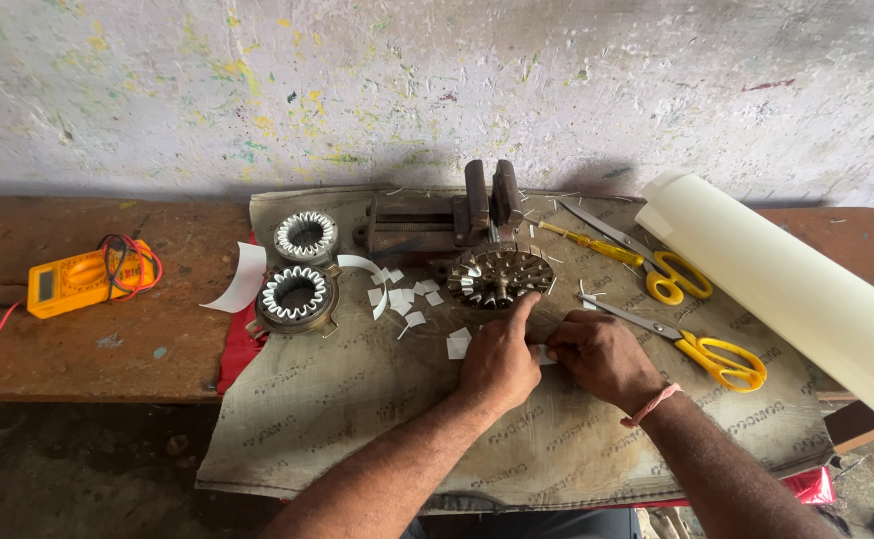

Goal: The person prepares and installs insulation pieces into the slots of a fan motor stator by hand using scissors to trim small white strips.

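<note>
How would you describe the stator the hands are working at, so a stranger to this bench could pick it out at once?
Start at the dark bench vise at the back of the sacking mat. Just in front of it lies a round metal stator, touched by the left hand. Unlike the two white-lined stators further left, its slots are mostly bare.

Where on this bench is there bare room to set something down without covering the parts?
Bare wood lies between the yellow multimeter and the sacking mat. The mat's near part, below the left hand and right hand, is also free. It is crowded around the wound stators, paper slips, rotor, vise, scissors and paper roll.
</note>
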